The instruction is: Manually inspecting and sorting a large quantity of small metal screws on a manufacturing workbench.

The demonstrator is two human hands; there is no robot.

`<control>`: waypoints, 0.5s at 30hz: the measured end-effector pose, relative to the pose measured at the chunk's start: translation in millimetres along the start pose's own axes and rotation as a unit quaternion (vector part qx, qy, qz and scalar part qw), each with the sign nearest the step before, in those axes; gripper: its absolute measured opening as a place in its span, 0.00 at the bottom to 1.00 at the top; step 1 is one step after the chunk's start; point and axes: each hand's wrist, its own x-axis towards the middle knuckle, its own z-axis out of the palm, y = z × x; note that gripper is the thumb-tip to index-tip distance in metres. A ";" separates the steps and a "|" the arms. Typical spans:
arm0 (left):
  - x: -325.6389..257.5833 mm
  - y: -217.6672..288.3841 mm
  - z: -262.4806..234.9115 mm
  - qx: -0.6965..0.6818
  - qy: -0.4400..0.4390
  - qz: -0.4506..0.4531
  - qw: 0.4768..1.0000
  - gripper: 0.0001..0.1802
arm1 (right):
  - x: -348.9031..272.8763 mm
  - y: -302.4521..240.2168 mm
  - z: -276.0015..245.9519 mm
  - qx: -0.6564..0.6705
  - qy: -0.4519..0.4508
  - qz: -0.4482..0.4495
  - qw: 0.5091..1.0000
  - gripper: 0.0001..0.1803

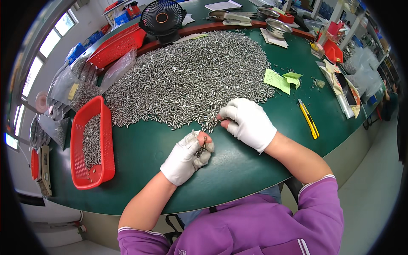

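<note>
A broad heap of small silvery metal pins (187,76) covers much of the green table (238,170). My left hand (185,157), in a white glove with bare fingertips, is cupped just in front of the heap's near edge. Several of the metal pins (201,151) lie in its curled fingers. My right hand (250,124), gloved the same way, rests at the near right edge of the heap. Its thumb and forefinger are bent toward each other beside the pins; whether a pin is between them is too small to tell.
A red basket (109,161) with more pins stands at left. A yellow cutter (309,120) and green paper slips (278,80) lie at right. Behind the heap are a black fan (162,34), another red basket (119,46) and metal bowls (278,28). Plastic bags (63,91) crowd the left edge.
</note>
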 end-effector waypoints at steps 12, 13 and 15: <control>-0.3 1.7 1.0 -0.012 -0.001 0.010 1.000 0.16 | -0.3 2.4 5.1 -0.064 -0.050 -0.006 0.997 0.06; 0.1 1.5 0.0 -0.012 -0.001 0.011 1.000 0.16 | -0.3 -1.1 3.3 -0.005 -0.035 -0.010 0.999 0.07; 1.9 -0.3 -3.4 -0.014 -0.037 -0.002 0.999 0.13 | -0.4 -6.6 2.3 0.143 -0.051 -0.023 0.988 0.09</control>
